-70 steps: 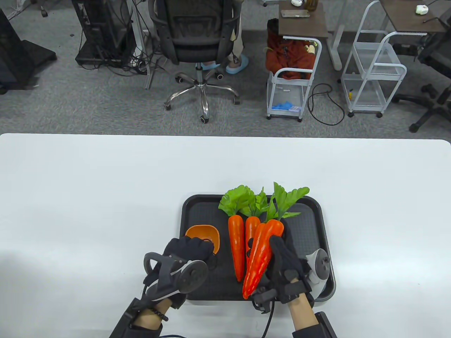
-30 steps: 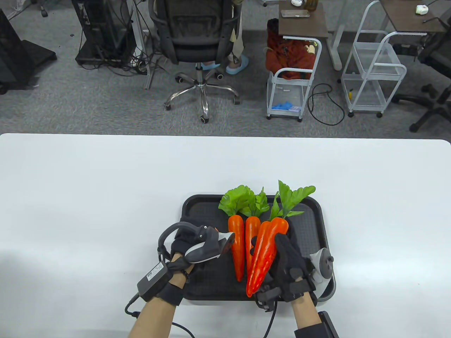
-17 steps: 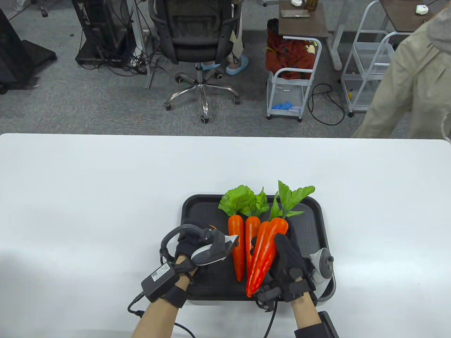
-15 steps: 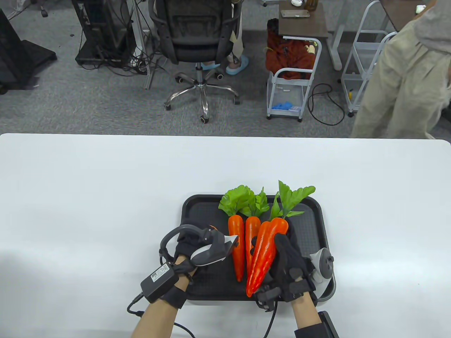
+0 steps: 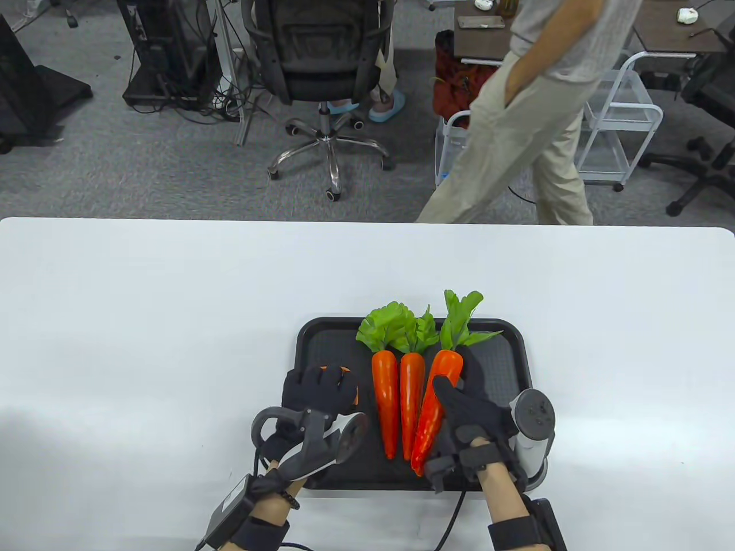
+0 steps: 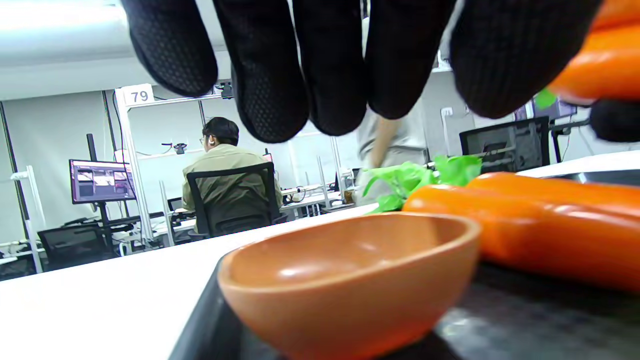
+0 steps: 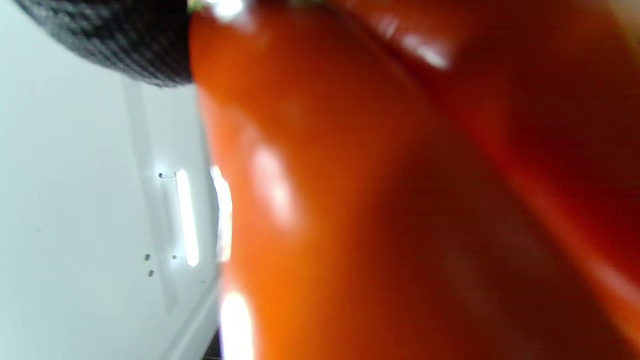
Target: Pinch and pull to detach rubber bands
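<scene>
Three orange toy carrots with green leaves lie on a black tray [image 5: 321, 344]. My right hand [image 5: 459, 402] grips the right carrot [image 5: 447, 367], which leans against the middle carrot [image 5: 411, 396]; the left carrot [image 5: 386, 402] lies beside them. The held carrot fills the right wrist view [image 7: 400, 200], with one gloved fingertip [image 7: 125, 45] at the top. My left hand [image 5: 318, 387] hovers palm down over an orange bowl [image 6: 350, 280] on the tray's left; its fingers [image 6: 270, 75] hang spread above the bowl and hold nothing. I see no rubber band in any view.
The tray sits near the front edge of a white table [image 5: 143, 315]. A person in beige clothes [image 5: 528, 115] walks past behind the table's far edge. An office chair [image 5: 321, 57] and wire carts stand farther back.
My left hand has turned palm down and spread over the bowl. My right hand has brought its carrot lower and closer to the other two. A person has walked in from the right behind the table.
</scene>
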